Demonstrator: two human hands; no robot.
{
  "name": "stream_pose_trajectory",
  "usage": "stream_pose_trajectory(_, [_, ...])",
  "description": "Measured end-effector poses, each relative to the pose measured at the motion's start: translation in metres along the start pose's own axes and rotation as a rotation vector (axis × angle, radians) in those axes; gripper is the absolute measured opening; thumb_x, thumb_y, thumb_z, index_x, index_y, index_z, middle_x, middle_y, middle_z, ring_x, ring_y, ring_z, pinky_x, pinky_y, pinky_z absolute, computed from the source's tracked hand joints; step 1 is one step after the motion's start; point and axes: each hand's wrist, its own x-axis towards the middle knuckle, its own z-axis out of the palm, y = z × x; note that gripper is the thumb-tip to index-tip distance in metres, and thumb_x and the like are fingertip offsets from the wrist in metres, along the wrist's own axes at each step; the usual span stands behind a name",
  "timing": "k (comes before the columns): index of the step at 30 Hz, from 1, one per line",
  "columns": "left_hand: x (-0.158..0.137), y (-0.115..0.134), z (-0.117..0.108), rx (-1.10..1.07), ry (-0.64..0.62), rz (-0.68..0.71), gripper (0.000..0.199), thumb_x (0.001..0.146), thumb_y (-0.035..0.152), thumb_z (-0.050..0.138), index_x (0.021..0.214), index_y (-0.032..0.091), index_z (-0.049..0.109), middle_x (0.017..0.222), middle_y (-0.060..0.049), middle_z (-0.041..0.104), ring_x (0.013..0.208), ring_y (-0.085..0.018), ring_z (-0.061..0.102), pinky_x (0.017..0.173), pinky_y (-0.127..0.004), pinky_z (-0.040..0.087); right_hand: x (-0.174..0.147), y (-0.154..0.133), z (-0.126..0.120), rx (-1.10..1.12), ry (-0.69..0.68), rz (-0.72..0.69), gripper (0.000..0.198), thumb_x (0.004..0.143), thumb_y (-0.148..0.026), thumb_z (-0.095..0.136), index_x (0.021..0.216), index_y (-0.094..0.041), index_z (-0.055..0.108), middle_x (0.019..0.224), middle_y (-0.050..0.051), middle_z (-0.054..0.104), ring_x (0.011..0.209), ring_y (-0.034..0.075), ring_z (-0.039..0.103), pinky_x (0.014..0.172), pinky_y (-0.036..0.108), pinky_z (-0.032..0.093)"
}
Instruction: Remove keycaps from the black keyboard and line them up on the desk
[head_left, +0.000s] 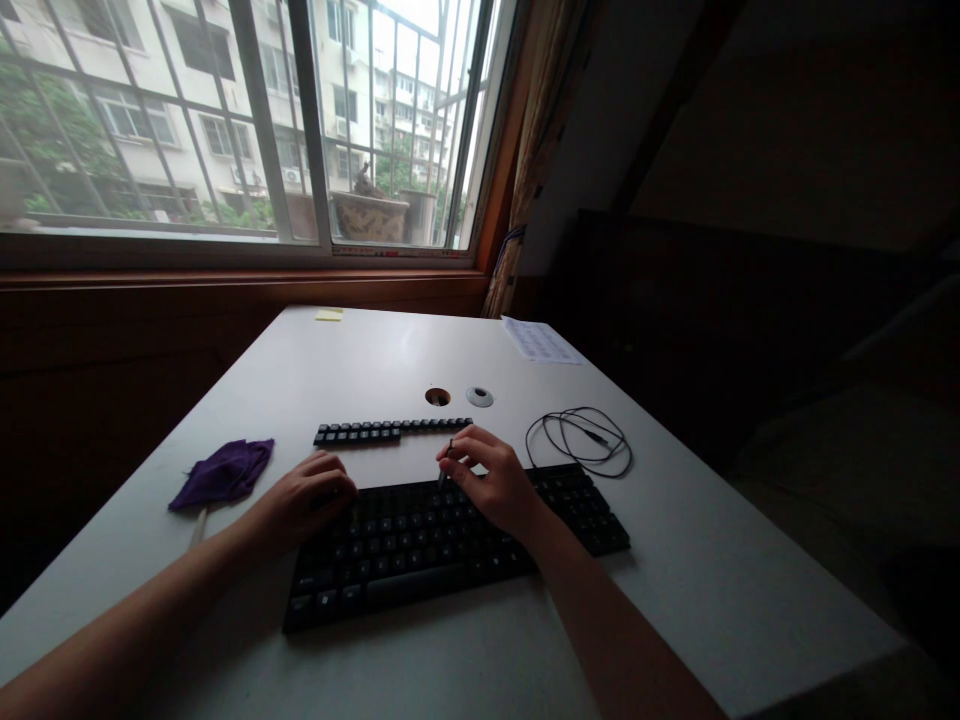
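A black keyboard [409, 545] lies slightly askew on the white desk, its top row of keys partly bare. My left hand [319, 495] rests with curled fingers on its upper left edge and steadies it. Above the upper middle of the keyboard, my right hand [486, 478] pinches a small thin dark tool [442, 478] between thumb and fingers. The tool points down at the top row; its exact kind is too small to make out. Just behind the keyboard, loose black keycaps [360, 434] stand in two neat rows.
A purple cloth [223, 474] lies at the left, with a pale stick [199, 527] beside it. Coiled black cable [581, 440] is behind the keyboard's right end. A round desk hole [438, 397], its grey cover [480, 397], printed paper [541, 342] and a yellow note [329, 314] are farther back.
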Motion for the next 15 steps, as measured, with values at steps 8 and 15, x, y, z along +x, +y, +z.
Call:
stream_pose_trajectory(8, [0.001, 0.001, -0.001, -0.006, 0.003, 0.000, 0.016, 0.096, 0.022, 0.052, 0.093, 0.018, 0.067, 0.087, -0.006, 0.061, 0.082, -0.018, 0.055, 0.073, -0.029, 0.048, 0.001, 0.007, 0.002, -0.041, -0.033, 0.063, 0.010, 0.091, -0.030, 0.060, 0.089, -0.021, 0.063, 0.090, 0.003, 0.064, 0.077, 0.015, 0.062, 0.065, 0.028, 0.053])
stream_pose_trajectory(15, [0.000, 0.001, 0.000, -0.006, 0.008, 0.001, 0.014, 0.096, 0.021, 0.052, 0.093, 0.018, 0.066, 0.087, -0.006, 0.060, 0.082, -0.018, 0.054, 0.073, -0.030, 0.048, 0.001, 0.012, 0.001, -0.042, -0.049, 0.111, 0.014, 0.091, -0.034, 0.060, 0.088, -0.020, 0.062, 0.085, 0.003, 0.064, 0.076, 0.014, 0.063, 0.063, 0.026, 0.050])
